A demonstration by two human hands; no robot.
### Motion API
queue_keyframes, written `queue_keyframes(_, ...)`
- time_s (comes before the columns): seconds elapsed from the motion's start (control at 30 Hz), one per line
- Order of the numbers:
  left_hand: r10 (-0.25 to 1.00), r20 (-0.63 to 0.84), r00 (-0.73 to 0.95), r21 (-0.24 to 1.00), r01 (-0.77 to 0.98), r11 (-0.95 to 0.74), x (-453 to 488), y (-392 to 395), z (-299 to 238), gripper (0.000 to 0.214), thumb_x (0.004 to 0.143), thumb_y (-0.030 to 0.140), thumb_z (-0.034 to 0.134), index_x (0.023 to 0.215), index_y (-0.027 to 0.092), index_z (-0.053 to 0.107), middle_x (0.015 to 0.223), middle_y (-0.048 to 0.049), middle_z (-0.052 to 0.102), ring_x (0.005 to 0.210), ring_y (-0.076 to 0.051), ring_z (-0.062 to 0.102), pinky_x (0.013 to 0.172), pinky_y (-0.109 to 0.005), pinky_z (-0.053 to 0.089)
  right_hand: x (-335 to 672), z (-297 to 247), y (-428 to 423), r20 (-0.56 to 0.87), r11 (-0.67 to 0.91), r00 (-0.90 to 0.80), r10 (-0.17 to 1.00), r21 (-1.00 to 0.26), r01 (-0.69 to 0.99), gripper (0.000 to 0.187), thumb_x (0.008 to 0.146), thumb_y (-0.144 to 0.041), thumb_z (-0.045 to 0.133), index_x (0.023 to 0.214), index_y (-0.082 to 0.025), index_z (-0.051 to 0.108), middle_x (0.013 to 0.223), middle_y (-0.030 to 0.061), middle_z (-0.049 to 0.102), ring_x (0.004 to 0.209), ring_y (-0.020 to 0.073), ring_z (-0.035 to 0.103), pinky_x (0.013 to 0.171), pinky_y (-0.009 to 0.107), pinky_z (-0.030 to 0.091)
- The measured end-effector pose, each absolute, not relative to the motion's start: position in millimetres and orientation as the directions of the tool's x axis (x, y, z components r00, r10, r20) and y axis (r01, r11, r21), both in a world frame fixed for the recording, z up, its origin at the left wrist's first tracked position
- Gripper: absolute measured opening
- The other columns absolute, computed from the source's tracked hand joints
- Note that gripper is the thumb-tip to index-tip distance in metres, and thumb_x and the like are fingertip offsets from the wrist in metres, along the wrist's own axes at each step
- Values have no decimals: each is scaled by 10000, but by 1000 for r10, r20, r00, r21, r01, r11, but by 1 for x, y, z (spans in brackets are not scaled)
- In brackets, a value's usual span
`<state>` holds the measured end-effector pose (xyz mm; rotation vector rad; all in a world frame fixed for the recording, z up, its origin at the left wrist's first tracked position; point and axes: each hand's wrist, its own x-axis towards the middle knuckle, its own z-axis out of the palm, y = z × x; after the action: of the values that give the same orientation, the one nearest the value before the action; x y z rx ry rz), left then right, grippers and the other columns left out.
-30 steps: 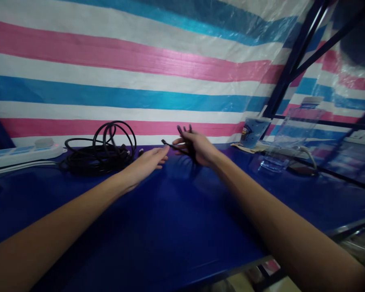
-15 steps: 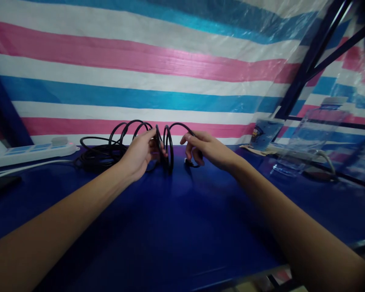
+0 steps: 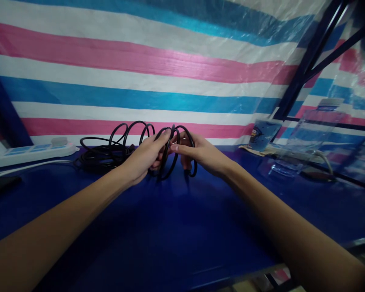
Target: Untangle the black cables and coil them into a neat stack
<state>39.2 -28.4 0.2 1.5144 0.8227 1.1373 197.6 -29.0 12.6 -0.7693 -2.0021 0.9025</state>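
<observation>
A black cable [image 3: 172,164] hangs in several upright loops just above the blue table, at the middle of the view. My left hand [image 3: 146,156] grips these loops from the left, thumb pressed over the top. From the other side my right hand [image 3: 202,154] pinches the same cable, its thumb and fingers meeting at the loops; some of its fingers are hidden behind them. More of the cable lies in a loose pile [image 3: 101,156] left of my hands, with a few loops arching up toward my left hand.
The blue tabletop [image 3: 158,227] ends at a front edge low in view. At left are a white power strip [image 3: 45,153], a white cord [image 3: 33,165] and a dark flat object [image 3: 1,184]. A patterned cup [image 3: 263,134] and a clear bottle [image 3: 307,138] stand at right. Striped sheeting hangs behind.
My right hand has moved left to meet my left hand and closed on the cable. Another loop now hangs at the right of the bunch. The pile has barely moved.
</observation>
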Motion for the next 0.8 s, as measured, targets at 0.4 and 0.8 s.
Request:
queue_keyframes(0.4, 940, 187, 285, 922, 279, -268, 26, -23, 6, 386, 867, 470, 482, 646, 169, 581, 599, -70, 599, 528, -183, 571, 507, -285, 421, 190, -5, -22, 449, 677, -633, 630, -717, 165, 203, 947, -352, 420, 959, -171, 511, 923, 39, 569, 833, 130, 548, 791, 279, 464)
queue_keyframes(0.8, 884, 289, 367, 926, 129, -356, 33, -26, -1, 267, 744, 413, 680, 721, 152, 627, 580, -11, 540, 434, -80, 418, 404, -213, 294, 204, 1, -21, 365, 635, -690, 625, -752, 178, 204, 828, -347, 636, 876, -155, 586, 772, 2, 620, 700, 109, 581, 630, 230, 451)
